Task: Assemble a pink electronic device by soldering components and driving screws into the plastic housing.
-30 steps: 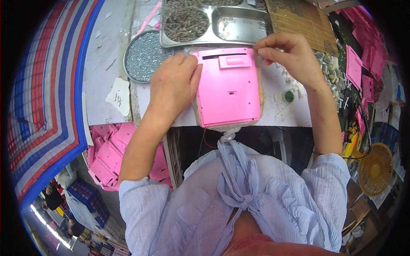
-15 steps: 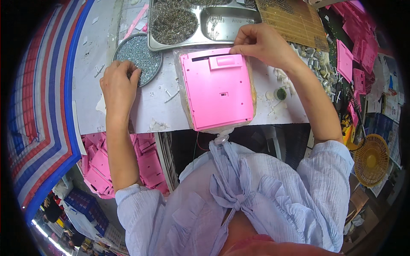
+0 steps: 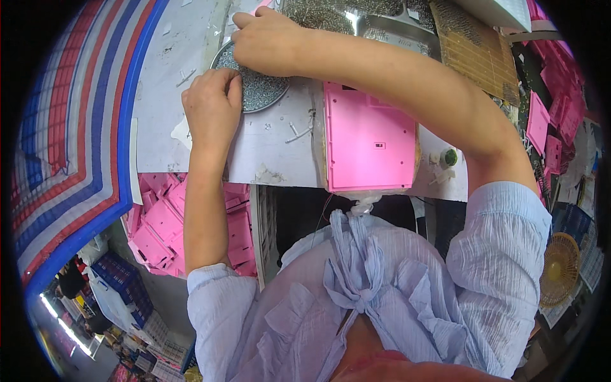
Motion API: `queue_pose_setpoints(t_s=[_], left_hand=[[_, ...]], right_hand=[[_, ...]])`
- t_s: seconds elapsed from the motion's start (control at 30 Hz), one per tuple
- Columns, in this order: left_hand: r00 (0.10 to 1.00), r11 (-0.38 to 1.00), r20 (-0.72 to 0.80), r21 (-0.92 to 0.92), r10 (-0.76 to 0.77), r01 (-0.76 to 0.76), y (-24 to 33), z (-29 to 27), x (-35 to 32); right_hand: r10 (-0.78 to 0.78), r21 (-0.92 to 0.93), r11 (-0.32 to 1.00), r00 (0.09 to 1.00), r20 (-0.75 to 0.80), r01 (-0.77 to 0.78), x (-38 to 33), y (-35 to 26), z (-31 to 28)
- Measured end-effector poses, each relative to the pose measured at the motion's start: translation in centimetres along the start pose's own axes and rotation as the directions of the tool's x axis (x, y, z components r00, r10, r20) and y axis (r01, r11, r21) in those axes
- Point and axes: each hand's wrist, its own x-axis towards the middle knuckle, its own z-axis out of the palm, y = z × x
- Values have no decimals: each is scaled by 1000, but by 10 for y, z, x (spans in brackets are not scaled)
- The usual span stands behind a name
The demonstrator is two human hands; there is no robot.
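Note:
My left hand (image 3: pixel 212 105) rests at the near left edge of a round dish (image 3: pixel 275 104) full of small silvery screws (image 3: pixel 259 89). Its fingers are curled together against the thumb, and whatever they hold is hidden. Crossing in front of me, my right hand (image 3: pixel 270 46) is over the far part of the same dish, fingers bent and pointing left; what is in them does not show. Under my right forearm lies a flat pink plastic panel (image 3: pixel 363 149) with small holes and a slot, on a plastic-wrapped pad. The forearm covers its far edge.
A metal tray (image 3: pixel 434 46) of small springs stands behind my right forearm, beside a brown board (image 3: pixel 474 60). White plastic sprue bits (image 3: pixel 298 132) and a small green-topped pot (image 3: pixel 449 156) lie on the table. Pink panels (image 3: pixel 162 229) fill a container below left.
My right hand has left the panel's top right corner and swung left to the screw dish. My left hand stays by the dish. The whole view has shifted.

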Motion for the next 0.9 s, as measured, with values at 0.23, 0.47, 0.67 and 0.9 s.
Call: queue_pose_setpoints(t_s=[0.23, 0.47, 0.67, 0.9], left_hand=[[999, 991, 46, 133, -12, 6, -5, 4, 5], [994, 988, 90, -135, -63, 75, 5, -14, -2], [973, 892, 192, -451, 129, -30, 84, -28, -36], [758, 767, 213, -378, 617, -518, 177, -11, -38]], right_hand=[[178, 81, 980, 984, 30, -180, 13, -3, -19], [418, 691, 661, 908, -13, -294, -115, 24, -87], [660, 862, 194, 712, 239, -469, -264, -4, -68], [756, 933, 27, 618, 215, -358, -287, -47, -64]])
